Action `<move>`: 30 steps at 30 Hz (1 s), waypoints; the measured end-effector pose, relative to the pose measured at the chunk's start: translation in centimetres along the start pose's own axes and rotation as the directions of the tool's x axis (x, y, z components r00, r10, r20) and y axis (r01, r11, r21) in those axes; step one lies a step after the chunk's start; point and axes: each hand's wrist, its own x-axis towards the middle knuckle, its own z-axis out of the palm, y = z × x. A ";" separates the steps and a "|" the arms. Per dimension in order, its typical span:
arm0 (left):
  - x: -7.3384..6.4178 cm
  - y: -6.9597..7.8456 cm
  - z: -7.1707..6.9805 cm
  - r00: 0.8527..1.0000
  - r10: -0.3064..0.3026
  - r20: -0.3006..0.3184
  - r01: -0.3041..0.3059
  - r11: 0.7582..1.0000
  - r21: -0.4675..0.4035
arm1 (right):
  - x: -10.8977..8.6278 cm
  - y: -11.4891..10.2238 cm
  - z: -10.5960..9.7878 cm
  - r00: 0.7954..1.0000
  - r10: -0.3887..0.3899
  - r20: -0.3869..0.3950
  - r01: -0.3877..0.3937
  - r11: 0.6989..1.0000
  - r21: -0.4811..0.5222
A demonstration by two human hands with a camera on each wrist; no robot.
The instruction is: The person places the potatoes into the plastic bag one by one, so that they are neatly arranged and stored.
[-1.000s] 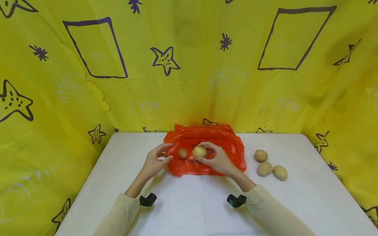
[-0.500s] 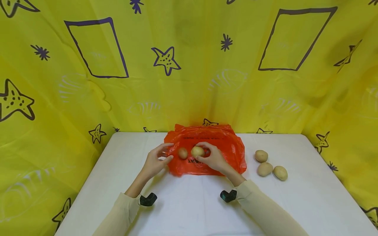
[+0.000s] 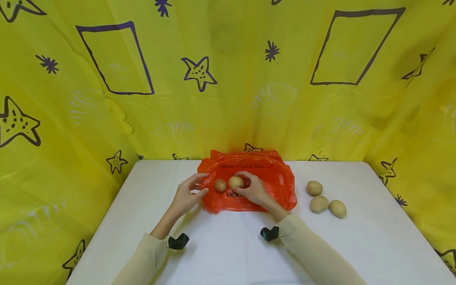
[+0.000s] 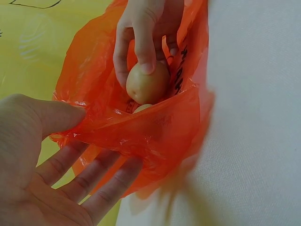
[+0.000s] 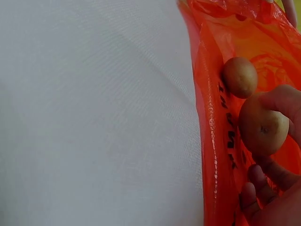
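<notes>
White worktop (image 3: pixel 221 253); red bag (image 3: pixel 276 176) at the middle of its far edge. My sleeved forearms (image 3: pixel 317 251) reach in from the near edge, angled inward. Left hand (image 3: pixel 188 194): grip spread, thumb and fingers well apart, touching the bag's left rim. Right hand (image 3: pixel 253 190): grip closed round a pale potato (image 3: pixel 236 182) over the bag, fingertips leftward. Three loose potatoes (image 3: pixel 319 204) right of the bag, toward the far right corner. Smaller, browner potato (image 3: pixel 219 185) in the bag, just left of the held one.
</notes>
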 end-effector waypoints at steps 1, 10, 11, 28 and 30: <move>0.0 0.0 0.0 1.000 0.001 -0.002 -0.001 1.000 -0.001 | 0.1 0.0 0.1 1.000 -0.005 -0.004 0.005 1.000 -0.007; 0.0 -0.3 0.1 1.000 0.025 -0.014 -0.025 1.000 0.002 | 0.5 0.0 0.7 1.000 -0.009 -0.024 0.008 0.998 -0.058; 0.0 -0.3 0.0 1.000 0.025 -0.015 -0.025 1.000 0.004 | 0.5 0.0 0.7 1.000 -0.003 -0.025 0.002 0.999 -0.054; 0.0 -0.3 0.2 1.000 0.021 -0.008 -0.021 0.999 -0.031 | 0.6 0.0 0.9 1.000 -0.012 -0.015 0.012 1.000 -0.003; 0.0 -0.3 0.2 1.000 0.020 -0.008 -0.020 0.999 -0.031 | 0.7 0.0 0.9 1.000 -0.016 -0.020 0.016 1.000 -0.002</move>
